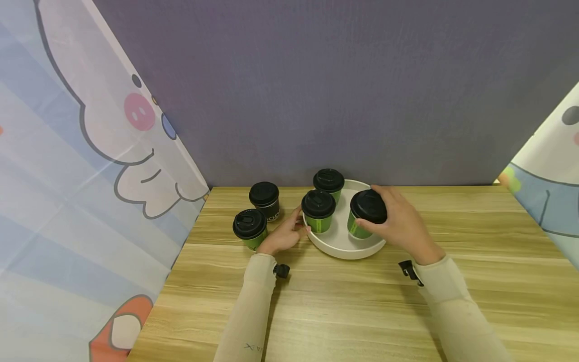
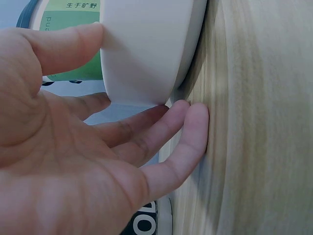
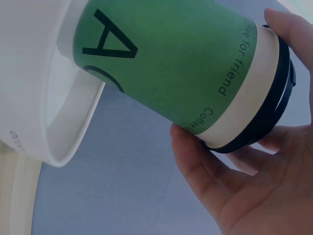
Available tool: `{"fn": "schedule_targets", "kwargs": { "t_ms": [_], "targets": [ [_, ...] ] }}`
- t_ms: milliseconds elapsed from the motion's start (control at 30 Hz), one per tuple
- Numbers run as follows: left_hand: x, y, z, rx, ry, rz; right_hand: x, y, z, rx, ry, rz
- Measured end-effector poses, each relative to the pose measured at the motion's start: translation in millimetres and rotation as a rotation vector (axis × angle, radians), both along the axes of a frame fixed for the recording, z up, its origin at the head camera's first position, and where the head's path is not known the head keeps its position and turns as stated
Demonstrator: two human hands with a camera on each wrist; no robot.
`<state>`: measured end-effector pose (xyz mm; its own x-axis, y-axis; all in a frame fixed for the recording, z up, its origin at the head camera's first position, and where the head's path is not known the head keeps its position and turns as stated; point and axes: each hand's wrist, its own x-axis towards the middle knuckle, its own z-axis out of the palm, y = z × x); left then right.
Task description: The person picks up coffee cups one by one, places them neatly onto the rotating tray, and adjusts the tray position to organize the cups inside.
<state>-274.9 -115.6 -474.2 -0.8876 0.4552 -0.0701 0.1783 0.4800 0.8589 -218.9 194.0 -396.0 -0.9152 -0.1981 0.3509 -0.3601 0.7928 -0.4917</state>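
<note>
Two green cups (image 1: 318, 211) crowd the tray (image 1: 344, 246) — black cup (image 1: 265, 200) perhaps clear.

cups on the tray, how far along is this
Two green cups, and, already stand in the white tray. The right hand grips a third green cup, tilted, its base in the tray. The left hand steadies the tray's rim. Left on the table: a black cup and a green cup.

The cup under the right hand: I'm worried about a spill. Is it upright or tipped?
Tipped: the green cup leans in the white tray, lid gripped by the right hand.
</note>
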Motion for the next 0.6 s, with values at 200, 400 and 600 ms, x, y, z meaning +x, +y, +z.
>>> {"fn": "schedule_targets", "kwargs": {
  "t_ms": [200,400,600],
  "targets": [
    [-1.2,-0.3,-1.7,-0.009,0.003,0.005,0.8,-7.6,-2.2,0.02,-0.01,0.033],
    [-2.2,-0.4,-2.3,-0.023,0.003,0.004,0.6,-13.5,-5.9,0.04,-0.024,0.051],
    [-1.9,0.1,-1.2,-0.021,-0.016,-0.003,-0.9,-20.7,-12.0,0.049,-0.024,0.076]
  ]
}}
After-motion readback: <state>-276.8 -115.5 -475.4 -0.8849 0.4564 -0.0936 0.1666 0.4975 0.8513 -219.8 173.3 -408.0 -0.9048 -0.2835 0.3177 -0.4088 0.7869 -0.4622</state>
